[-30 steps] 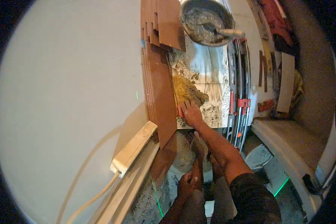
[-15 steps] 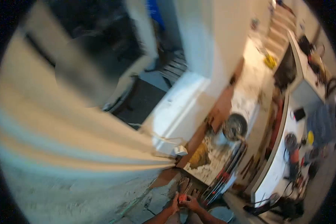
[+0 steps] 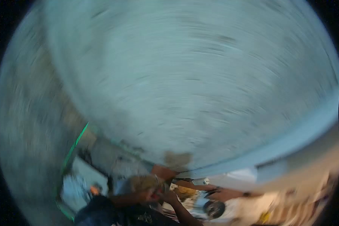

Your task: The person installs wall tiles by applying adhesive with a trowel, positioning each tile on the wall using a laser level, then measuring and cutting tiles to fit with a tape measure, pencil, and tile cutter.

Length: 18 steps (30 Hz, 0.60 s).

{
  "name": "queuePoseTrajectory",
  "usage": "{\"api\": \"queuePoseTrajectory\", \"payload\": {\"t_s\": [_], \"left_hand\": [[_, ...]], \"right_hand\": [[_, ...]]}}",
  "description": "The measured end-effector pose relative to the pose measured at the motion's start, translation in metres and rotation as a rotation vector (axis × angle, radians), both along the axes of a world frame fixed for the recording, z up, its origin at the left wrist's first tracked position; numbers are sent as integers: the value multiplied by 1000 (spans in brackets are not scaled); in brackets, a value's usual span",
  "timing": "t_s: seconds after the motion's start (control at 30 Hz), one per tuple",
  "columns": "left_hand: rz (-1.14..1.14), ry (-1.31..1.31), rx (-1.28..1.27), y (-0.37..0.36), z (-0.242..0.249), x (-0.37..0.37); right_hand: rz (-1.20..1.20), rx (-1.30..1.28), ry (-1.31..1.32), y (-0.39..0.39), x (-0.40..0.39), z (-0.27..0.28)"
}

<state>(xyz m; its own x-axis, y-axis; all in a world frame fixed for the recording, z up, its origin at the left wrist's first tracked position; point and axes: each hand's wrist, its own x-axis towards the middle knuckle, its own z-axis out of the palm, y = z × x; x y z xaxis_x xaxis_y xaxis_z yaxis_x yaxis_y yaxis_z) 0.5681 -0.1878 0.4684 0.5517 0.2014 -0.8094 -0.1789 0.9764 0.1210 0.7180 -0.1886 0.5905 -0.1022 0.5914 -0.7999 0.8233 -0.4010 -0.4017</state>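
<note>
In the head view, my left hand (image 3: 144,197) is low in the picture, its fingers closed round a small orange-red object (image 3: 153,195). Blur hides what kind of object it is. Close against its other side is my right hand (image 3: 170,197), fingers bent in and also on the object as far as the smear shows. Both hands are in front of my dark clothing (image 3: 116,214), above the floor.
A pale rough wall (image 3: 184,83) fills most of the view. A bright green line (image 3: 76,145) runs at lower left, near a light panel (image 3: 79,180) with an orange item (image 3: 95,190). A round dark container (image 3: 214,208) and a yellow thing (image 3: 264,217) are at lower right.
My view has swung left to the wall; the doorway and cluttered worktop have left the picture. Both hands stay together at the orange-red object.
</note>
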Motion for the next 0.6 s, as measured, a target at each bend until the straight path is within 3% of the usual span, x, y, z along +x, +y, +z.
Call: {"api": "queuePoseTrajectory", "payload": {"t_s": [0.03, 0.07, 0.1, 0.13, 0.2, 0.27, 0.33, 0.4, 0.47, 0.5, 0.57, 0.6], "left_hand": [[74, -34, 52, -3, -44, -5], [112, -44, 142, -9, -53, -8], [152, -53, 230, -14, -59, -12], [163, 39, 198, 3, -46, -22], [280, 85, 332, 14, 61, -77], [330, -59, 411, 19, -11, -76], [478, -27, 340, 33, -33, -82], [617, 30, 266, 40, -45, -107], [748, -33, 383, 47, -66, -135], [797, -41, 354, 48, -73, -145], [1108, 99, 175, 42, -74, -175], [1213, 124, 106, 42, -97, -176]], "right_hand": [[203, 243, -58, 3, -12, -13], [405, 485, -71, 7, -20, -30], [543, 520, -25, 15, -26, -35], [664, 555, 31, 27, -40, -35], [841, 652, 31, 42, -76, -31], [942, 550, -73, 65, -127, -9], [1036, 452, -200, 77, -151, -18], [1343, 936, -15, 97, -159, -64], [1314, 807, -5, 119, -198, -72], [1336, 784, -5, 135, -218, -81], [1380, 739, -3, 169, -260, -101], [1460, 1025, 350, 184, -285, -105]]}}
